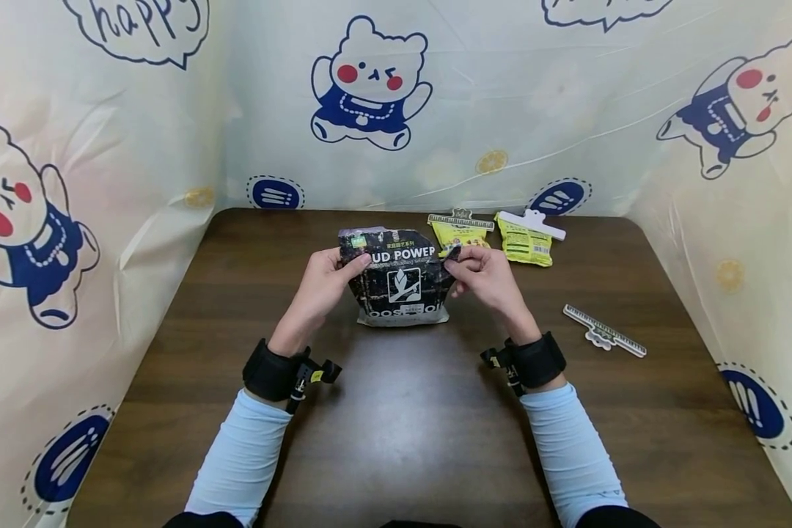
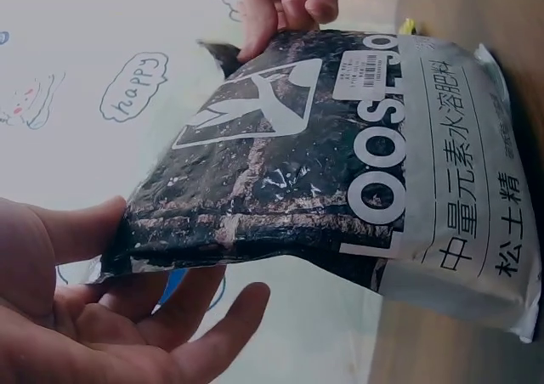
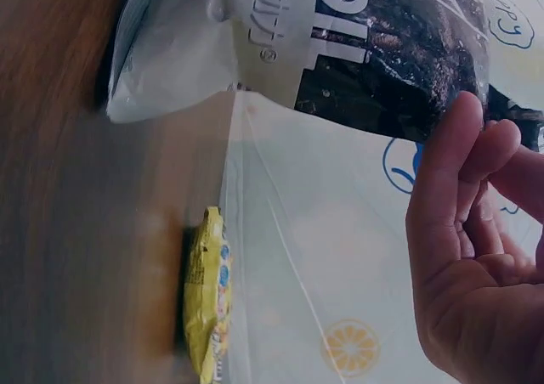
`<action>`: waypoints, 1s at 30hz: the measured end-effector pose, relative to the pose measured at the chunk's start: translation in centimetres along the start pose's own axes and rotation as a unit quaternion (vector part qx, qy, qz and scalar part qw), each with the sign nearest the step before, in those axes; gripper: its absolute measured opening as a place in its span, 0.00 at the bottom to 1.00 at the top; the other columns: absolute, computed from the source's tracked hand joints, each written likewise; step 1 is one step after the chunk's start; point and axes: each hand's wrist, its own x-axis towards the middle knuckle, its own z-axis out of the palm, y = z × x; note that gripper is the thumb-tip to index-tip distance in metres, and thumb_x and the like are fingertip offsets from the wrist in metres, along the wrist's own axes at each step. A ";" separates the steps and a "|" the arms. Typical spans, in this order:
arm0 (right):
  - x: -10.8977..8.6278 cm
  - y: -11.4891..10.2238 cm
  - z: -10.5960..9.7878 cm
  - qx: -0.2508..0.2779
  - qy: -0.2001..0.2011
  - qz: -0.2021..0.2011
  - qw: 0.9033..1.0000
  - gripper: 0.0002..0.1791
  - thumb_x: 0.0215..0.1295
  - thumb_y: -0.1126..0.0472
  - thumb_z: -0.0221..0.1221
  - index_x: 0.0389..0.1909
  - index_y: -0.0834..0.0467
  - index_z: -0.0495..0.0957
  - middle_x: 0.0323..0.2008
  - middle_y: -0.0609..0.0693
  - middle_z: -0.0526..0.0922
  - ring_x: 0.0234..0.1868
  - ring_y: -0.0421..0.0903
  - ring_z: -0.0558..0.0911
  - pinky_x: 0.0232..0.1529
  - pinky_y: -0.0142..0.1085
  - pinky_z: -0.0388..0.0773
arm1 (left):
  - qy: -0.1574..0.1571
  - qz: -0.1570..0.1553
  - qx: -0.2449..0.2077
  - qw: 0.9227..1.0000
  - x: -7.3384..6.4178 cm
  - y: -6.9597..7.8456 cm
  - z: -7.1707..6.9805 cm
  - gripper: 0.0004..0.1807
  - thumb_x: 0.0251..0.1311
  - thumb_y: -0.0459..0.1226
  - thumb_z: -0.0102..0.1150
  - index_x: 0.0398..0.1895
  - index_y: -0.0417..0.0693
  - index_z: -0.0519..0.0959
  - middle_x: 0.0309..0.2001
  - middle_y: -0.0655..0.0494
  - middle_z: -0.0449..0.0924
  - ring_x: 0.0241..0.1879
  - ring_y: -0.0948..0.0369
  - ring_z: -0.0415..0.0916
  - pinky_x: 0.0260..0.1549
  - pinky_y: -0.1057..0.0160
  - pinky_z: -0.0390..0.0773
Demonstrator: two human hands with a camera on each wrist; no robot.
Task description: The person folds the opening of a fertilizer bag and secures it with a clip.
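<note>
A black and silver-grey fertilizer bag (image 1: 405, 282) with white lettering stands upright on the table, held between both hands. My left hand (image 1: 326, 282) pinches its upper left edge, thumb on the front face. In the left wrist view that thumb (image 2: 93, 231) presses the bag (image 2: 280, 163) while the other fingers spread behind it. My right hand (image 1: 485, 277) pinches the upper right corner, where a dark flap of the bag sticks up. The right wrist view shows the right hand's fingertips (image 3: 463, 116) at the bag's dark edge (image 3: 365, 104).
Behind the bag to the right lie two yellow snack packs, one with a grey clip (image 1: 460, 218), the other (image 1: 524, 242) with a white clip (image 1: 534, 222). A loose white sealing clip (image 1: 605, 331) lies on the brown table (image 1: 396, 440) at right. Printed sheeting (image 1: 501, 95) surrounds the table.
</note>
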 end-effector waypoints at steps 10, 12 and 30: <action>-0.2 -0.6 0.2 0.016 0.020 0.063 0.998 0.12 0.72 0.69 0.63 0.46 0.61 0.68 0.16 0.46 0.82 0.12 0.42 0.74 0.20 0.32 0.80 | 0.013 0.016 -0.036 0.999 -0.1 -0.1 1.0 0.22 0.77 0.39 0.57 0.66 0.37 0.71 0.58 0.35 0.81 0.54 0.52 0.80 0.60 0.51 0.76; -0.2 -0.6 0.2 0.013 0.020 0.059 0.998 0.12 0.72 0.68 0.63 0.43 0.60 0.67 0.15 0.46 0.79 0.12 0.41 0.73 0.20 0.32 0.80 | 0.050 0.105 0.030 0.993 -0.2 -0.1 1.3 0.25 0.73 0.39 0.63 0.68 0.40 0.69 0.60 0.37 0.80 0.56 0.51 0.78 0.58 0.51 0.77; -0.4 -0.4 -1.3 -0.131 -0.051 -0.020 0.990 0.16 0.63 0.70 0.71 0.50 0.68 0.81 0.38 0.62 0.87 0.37 0.50 0.85 0.37 0.30 0.79 | 0.047 0.388 0.391 0.833 -0.3 -1.2 1.8 0.14 0.58 0.42 0.78 0.47 0.53 0.91 0.48 0.50 0.87 0.52 0.48 0.78 0.67 0.32 0.61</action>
